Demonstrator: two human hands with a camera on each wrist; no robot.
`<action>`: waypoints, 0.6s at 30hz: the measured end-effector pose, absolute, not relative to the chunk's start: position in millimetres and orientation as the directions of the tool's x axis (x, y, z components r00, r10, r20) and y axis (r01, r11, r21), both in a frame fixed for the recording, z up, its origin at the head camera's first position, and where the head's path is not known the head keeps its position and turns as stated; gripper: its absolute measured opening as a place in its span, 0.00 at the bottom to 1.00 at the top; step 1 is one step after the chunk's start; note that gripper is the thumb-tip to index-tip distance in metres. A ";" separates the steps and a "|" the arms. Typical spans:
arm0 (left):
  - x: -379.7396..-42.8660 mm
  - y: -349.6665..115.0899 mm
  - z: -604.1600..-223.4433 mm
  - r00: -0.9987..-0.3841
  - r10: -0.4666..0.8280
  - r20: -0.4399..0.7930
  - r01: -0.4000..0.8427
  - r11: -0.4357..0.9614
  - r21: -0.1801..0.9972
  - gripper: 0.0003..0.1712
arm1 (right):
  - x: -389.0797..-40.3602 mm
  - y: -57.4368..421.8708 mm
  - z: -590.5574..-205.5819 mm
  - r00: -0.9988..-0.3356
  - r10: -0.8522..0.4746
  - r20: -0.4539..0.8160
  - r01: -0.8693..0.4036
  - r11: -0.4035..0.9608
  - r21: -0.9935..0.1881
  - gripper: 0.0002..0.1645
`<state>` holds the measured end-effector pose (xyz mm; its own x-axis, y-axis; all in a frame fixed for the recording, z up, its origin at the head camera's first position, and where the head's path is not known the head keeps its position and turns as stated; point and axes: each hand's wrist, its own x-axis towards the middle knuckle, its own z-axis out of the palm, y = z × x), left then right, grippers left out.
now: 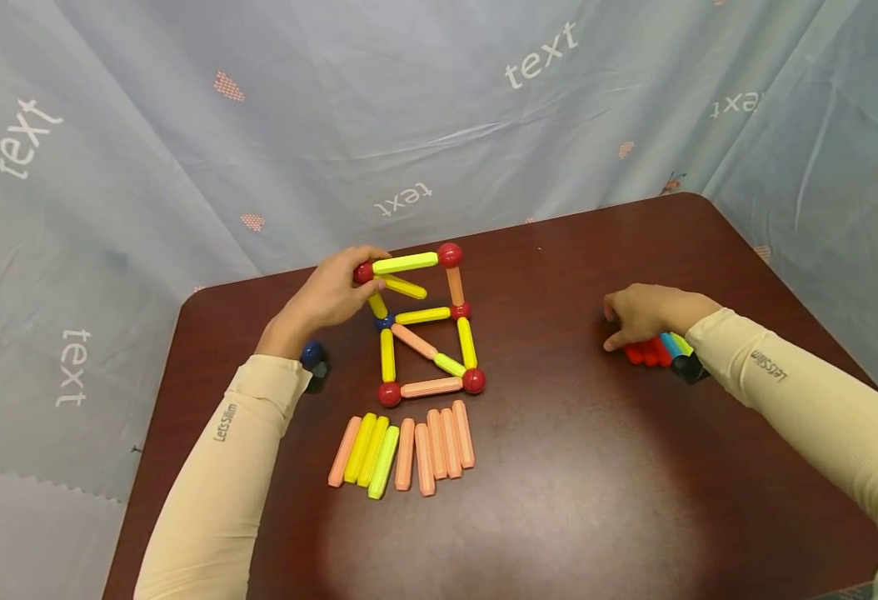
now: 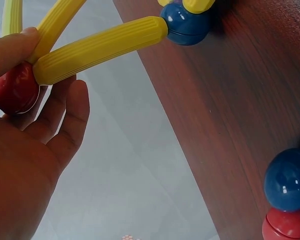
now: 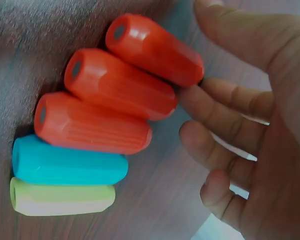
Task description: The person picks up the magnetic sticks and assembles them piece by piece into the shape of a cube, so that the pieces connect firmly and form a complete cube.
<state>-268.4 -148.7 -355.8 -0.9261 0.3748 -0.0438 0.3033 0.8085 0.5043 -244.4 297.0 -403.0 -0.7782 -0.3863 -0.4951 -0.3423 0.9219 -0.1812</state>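
Pinching the stick-and-ball frame (image 1: 422, 316) by its far-left red ball (image 2: 17, 90) in the left hand (image 1: 328, 287), ideally without tugging; poising the right hand (image 1: 645, 310), half-open and empty, beside short red rods (image 3: 121, 85) at right.

A round red plastic ball (image 2: 16, 89) and a round blue plastic ball (image 2: 290, 179) gleam with a smooth, high gloss. A long yellow plastic rod (image 2: 102, 49) shows fine grooves and a softer sheen. Short, faceted red plastic rods (image 3: 122, 82) catch highlights, their ends bearing dull grey, metal-looking discs (image 3: 76, 68). The broad red-brown, wood-grained worktop (image 1: 559, 467) shines; the draped pale blue-grey cloth curtain (image 1: 409, 100) and tubular cream cloth sleeves (image 1: 210, 500) look matt.
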 end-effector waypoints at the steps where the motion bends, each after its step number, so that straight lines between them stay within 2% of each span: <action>1: -268.3 -148.5 -355.7 -0.926 0.374 -0.043 0.303 0.809 0.504 0.26 | -243.7 295.8 -402.4 -0.778 -0.377 -0.502 -0.341 0.925 -0.167 0.33; 8: -267.5 -148.1 -354.7 -0.927 0.372 -0.045 0.301 0.809 0.505 0.27 | -240.3 293.3 -401.1 -0.795 -0.334 -0.506 -0.330 0.938 -0.101 0.30; 18: -266.4 -149.5 -357.3 -0.924 0.380 -0.031 0.315 0.807 0.500 0.26 | -236.5 281.2 -400.5 -0.812 -0.370 -0.451 -0.363 0.926 -0.105 0.21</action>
